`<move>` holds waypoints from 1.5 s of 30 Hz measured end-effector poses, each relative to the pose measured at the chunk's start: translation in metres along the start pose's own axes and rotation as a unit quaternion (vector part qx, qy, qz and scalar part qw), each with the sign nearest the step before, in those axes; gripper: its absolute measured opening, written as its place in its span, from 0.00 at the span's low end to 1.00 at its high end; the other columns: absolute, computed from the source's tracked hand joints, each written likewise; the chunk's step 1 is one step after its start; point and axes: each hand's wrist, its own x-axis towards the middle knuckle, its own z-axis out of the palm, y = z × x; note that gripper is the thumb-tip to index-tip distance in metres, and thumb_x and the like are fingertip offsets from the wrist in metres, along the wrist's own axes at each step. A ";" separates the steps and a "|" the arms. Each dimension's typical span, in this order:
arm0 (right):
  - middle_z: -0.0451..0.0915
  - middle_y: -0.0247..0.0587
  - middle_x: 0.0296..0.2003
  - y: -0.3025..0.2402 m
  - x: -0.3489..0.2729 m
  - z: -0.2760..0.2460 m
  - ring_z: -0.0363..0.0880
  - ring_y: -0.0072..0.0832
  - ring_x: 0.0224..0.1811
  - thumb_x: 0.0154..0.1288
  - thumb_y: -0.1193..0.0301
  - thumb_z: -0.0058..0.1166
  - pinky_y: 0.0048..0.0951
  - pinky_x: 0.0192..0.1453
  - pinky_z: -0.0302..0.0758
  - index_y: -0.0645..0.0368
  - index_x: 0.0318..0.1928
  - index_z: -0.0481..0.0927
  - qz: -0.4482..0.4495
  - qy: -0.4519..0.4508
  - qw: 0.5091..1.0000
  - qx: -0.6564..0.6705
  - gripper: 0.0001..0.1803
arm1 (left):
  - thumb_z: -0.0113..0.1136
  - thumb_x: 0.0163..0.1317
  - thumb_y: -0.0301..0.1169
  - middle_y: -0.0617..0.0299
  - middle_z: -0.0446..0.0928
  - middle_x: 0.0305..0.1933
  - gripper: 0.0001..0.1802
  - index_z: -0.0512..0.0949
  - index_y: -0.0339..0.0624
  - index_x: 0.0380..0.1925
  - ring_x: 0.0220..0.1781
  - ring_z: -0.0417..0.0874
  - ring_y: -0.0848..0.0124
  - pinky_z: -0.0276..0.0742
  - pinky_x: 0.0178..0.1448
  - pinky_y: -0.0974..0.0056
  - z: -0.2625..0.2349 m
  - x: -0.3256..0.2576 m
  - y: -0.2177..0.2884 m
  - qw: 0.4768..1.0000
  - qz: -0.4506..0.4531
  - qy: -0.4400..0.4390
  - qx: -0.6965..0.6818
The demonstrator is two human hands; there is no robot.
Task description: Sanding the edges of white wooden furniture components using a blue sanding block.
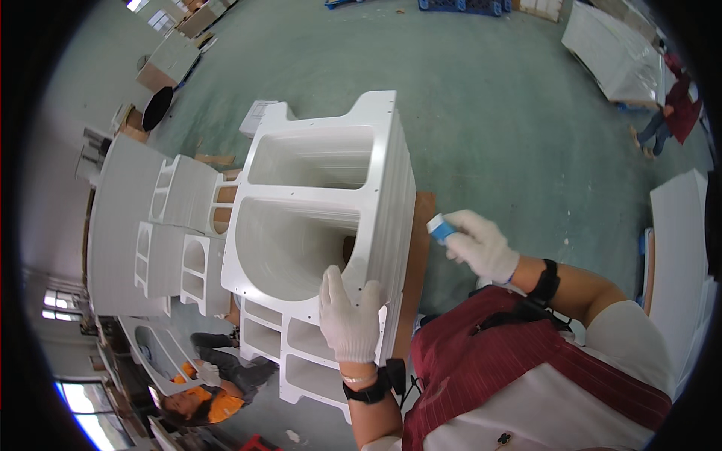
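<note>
A tall stack of glossy white panels (302,194) with large cut-out openings stands in front of me. My left hand (350,319), in a white knitted glove, lies on the near right corner of the top panel. Its fingers are stretched out with the thumb apart, and nothing is in it. To the right of the stack, my right hand (481,246), also gloved, is closed around a small white block with a blue sleeve (440,228), which looks like an eraser. The block is held in the air, apart from the panel.
A brown board (415,274) sticks out beneath the stack's right side. More white panel stacks (192,197) stand to the left. At the lower left a person in orange (222,404) handles a white frame (154,353). Another person (681,109) is by a wrapped load (613,56).
</note>
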 end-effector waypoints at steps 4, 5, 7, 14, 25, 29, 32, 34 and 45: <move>0.81 0.37 0.38 0.052 -0.043 -0.131 0.78 0.19 0.31 0.71 0.66 0.51 0.23 0.35 0.77 0.60 0.57 0.76 0.046 0.150 0.982 0.101 0.17 | 0.68 0.53 0.48 0.40 0.77 0.60 0.39 0.71 0.32 0.58 0.63 0.77 0.45 0.72 0.66 0.51 0.030 0.050 0.036 0.980 -0.074 -0.102 0.153; 0.80 0.36 0.38 0.071 -0.056 -0.158 0.77 0.18 0.30 0.72 0.65 0.50 0.23 0.34 0.76 0.59 0.57 0.75 0.056 0.199 0.969 0.136 0.17 | 0.69 0.51 0.49 0.40 0.78 0.58 0.38 0.72 0.33 0.55 0.61 0.78 0.46 0.74 0.64 0.51 0.036 0.055 0.039 0.975 -0.103 -0.116 0.160; 0.80 0.35 0.37 0.107 -0.081 -0.206 0.75 0.18 0.29 0.73 0.62 0.49 0.22 0.32 0.74 0.59 0.56 0.75 0.083 0.291 0.941 0.151 0.18 | 0.70 0.49 0.52 0.41 0.81 0.53 0.36 0.75 0.34 0.49 0.57 0.82 0.46 0.77 0.60 0.50 0.053 0.070 0.043 0.963 -0.163 -0.138 0.166; 0.77 0.34 0.30 0.193 -0.161 -0.295 0.76 0.21 0.25 0.73 0.58 0.48 0.25 0.28 0.74 0.58 0.44 0.74 0.151 0.449 0.845 0.247 0.15 | 0.70 0.49 0.56 0.39 0.83 0.45 0.35 0.82 0.33 0.41 0.50 0.85 0.44 0.81 0.50 0.48 0.077 0.105 -0.085 0.939 -0.010 -0.086 0.334; 0.80 0.38 0.35 0.178 -0.199 -0.326 0.80 0.23 0.29 0.72 0.65 0.49 0.27 0.32 0.78 0.63 0.55 0.74 0.165 0.511 0.787 0.304 0.17 | 0.70 0.53 0.56 0.36 0.75 0.62 0.46 0.73 0.26 0.59 0.63 0.77 0.44 0.74 0.65 0.48 0.069 0.085 0.082 0.953 -0.092 -0.073 0.280; 0.79 0.36 0.32 0.173 -0.186 -0.328 0.79 0.22 0.27 0.72 0.64 0.52 0.26 0.30 0.76 0.63 0.53 0.75 0.160 0.541 0.772 0.295 0.17 | 0.70 0.53 0.57 0.36 0.74 0.64 0.47 0.72 0.27 0.61 0.62 0.77 0.42 0.74 0.64 0.48 0.072 0.097 0.135 0.965 -0.017 0.038 0.259; 0.78 0.35 0.28 0.167 -0.161 -0.325 0.77 0.21 0.24 0.71 0.64 0.54 0.25 0.29 0.75 0.63 0.47 0.76 0.114 0.540 0.789 0.272 0.14 | 0.71 0.56 0.48 0.39 0.67 0.71 0.48 0.64 0.30 0.69 0.72 0.67 0.46 0.64 0.74 0.50 0.078 0.142 0.158 0.992 -0.017 -0.045 0.117; 0.78 0.35 0.28 0.184 -0.147 -0.325 0.76 0.20 0.23 0.73 0.64 0.52 0.25 0.27 0.74 0.60 0.41 0.74 0.100 0.523 0.827 0.180 0.11 | 0.71 0.57 0.43 0.39 0.68 0.71 0.46 0.64 0.28 0.69 0.74 0.66 0.48 0.60 0.78 0.52 0.106 0.196 0.098 0.990 0.047 -0.020 0.130; 0.80 0.36 0.37 0.164 -0.030 -0.282 0.75 0.18 0.30 0.76 0.62 0.47 0.21 0.32 0.73 0.62 0.54 0.75 0.159 0.565 0.779 0.218 0.17 | 0.72 0.45 0.43 0.43 0.83 0.43 0.33 0.75 0.30 0.47 0.45 0.86 0.50 0.80 0.52 0.53 0.149 0.277 0.101 0.968 -0.105 -0.192 0.121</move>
